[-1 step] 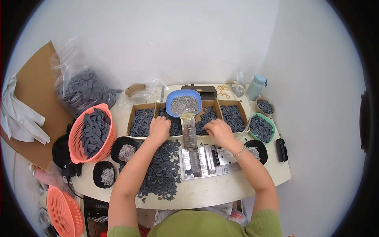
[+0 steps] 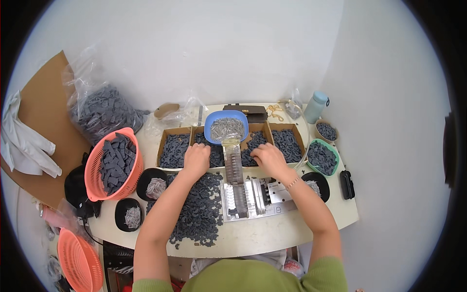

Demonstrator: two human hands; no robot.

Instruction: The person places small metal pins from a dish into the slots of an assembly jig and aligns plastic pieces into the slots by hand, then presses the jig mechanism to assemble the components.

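My left hand reaches over the front edge of a divided cardboard box, its curled fingers dipping among the small dark grey parts there. My right hand is over a compartment farther right, fingers bent and pinched close to more grey parts. Whatever either hand grips is too small or hidden to name. Between them stands a metal jig with a slotted upright track. Above the track, a blue bowl holds thin silvery pins.
Loose grey parts cover the table left of the jig. Black bowls of pins and a coral basket of grey pieces stand leftward. At right are a green tray, a black case and a blue bottle.
My right hand has shifted very slightly, its fingers a little differently bent. My left hand and the table items look the same.
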